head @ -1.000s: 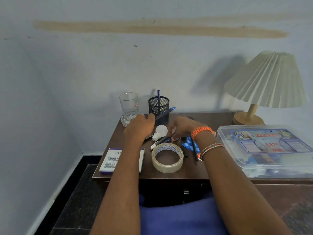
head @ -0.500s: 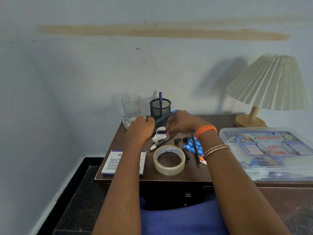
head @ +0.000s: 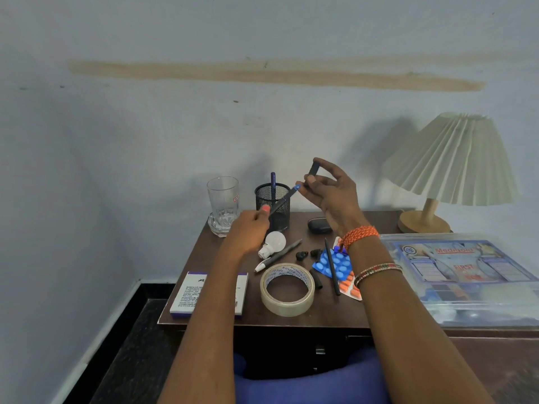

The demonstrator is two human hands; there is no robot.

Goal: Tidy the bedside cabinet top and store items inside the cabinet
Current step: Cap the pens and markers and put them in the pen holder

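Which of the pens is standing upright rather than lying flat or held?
The blue pen in the black mesh holder. The others lie on the cabinet top or in the left hand.

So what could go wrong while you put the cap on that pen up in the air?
The left hand holds the blue pen and the right hand pinches its dark cap above the table. If the cap slips, it could drop among the earbuds and pill strips, or roll off the edge. The left hand is also close to the drinking glass and the light bulb; a careless nudge might knock either over.
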